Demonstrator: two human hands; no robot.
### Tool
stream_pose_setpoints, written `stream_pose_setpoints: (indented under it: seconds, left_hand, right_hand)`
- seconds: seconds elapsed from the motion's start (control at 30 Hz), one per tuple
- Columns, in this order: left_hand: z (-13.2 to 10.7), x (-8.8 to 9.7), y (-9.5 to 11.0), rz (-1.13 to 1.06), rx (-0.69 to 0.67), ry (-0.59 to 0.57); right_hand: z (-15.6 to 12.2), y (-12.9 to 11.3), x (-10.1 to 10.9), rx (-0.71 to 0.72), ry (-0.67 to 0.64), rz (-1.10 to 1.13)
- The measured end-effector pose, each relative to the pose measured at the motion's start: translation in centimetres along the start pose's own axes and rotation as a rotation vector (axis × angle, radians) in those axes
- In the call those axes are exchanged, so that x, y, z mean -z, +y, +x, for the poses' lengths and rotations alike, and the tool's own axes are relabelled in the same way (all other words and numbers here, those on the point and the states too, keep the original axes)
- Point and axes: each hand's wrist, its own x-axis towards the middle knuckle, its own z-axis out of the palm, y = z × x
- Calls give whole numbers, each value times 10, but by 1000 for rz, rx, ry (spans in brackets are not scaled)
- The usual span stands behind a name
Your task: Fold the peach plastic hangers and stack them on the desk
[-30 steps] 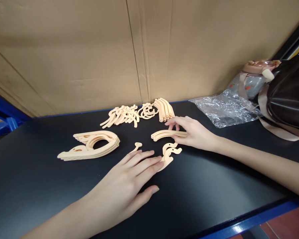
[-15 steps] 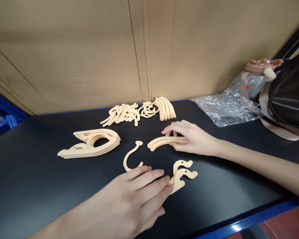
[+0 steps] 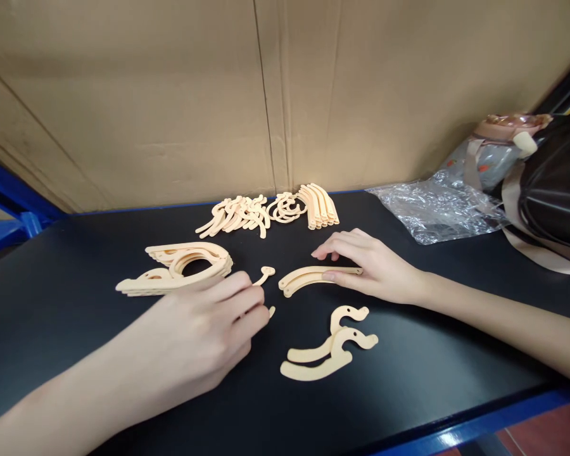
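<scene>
Left hand point(image 3: 204, 329): your fingers are curled down over the hook piece point(image 3: 265, 273). The thumb is hidden, so a true pinch cannot be told.
Hook piece: thin, flat, pale cream, with a matte look. Only its rounded head shows, at 1 o'clock from your knuckles, plus one tip beside your middle finger. The curve lies under the hand.
Right hand point(image 3: 375, 266): your fingers are arched and the thumb is pressed to the near edge, pinching the right end of the curved strips point(image 3: 304, 278).
Curved strips: two slim arcs laid one on the other, in the same cream material, pointing to 9 o'clock from your right hand. Their free ends lie just beside the hook piece's head.
S-shaped pair point(image 3: 327, 351): two flat wavy pieces, overlapping, each with a small hole at its head. They lie at 7 o'clock from your right hand and 3 o'clock from your left, touched by neither.
Stacked frames point(image 3: 180, 269): several looped pieces piled flat, at 11 o'clock from your left hand.
Back row: loose hooks point(image 3: 237, 218) and a bundle of ribbed arcs point(image 3: 320, 206), at 12 o'clock against the wall.
Bench point(image 3: 408, 380): smooth black top with a blue edge.
Backing: creased brown cardboard point(image 3: 266, 95).
Far right, 2 o'clock: crinkled clear plastic bag point(image 3: 437, 206) and a glossy dark bag point(image 3: 555, 190).
</scene>
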Motion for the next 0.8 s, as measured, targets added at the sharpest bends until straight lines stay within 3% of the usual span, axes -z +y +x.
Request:
stream_pose_setpoints:
  seconds: [0.2,0.5,0.63,0.8]
  left_hand:
    - [3,4,-4,-119,86,-99]
    - [-5,-17,-3,-171,185,-58]
    - [-2,-16,0,-173,156,-31]
    - [4,-5,18,-121,-18,105]
  right_hand:
    - [0,8,5,-36,91,-27]
    - [0,12,4,-43,129,-64]
    - [0,10,4,-15,145,-80]
    - [-2,-1,5,97,154,-128]
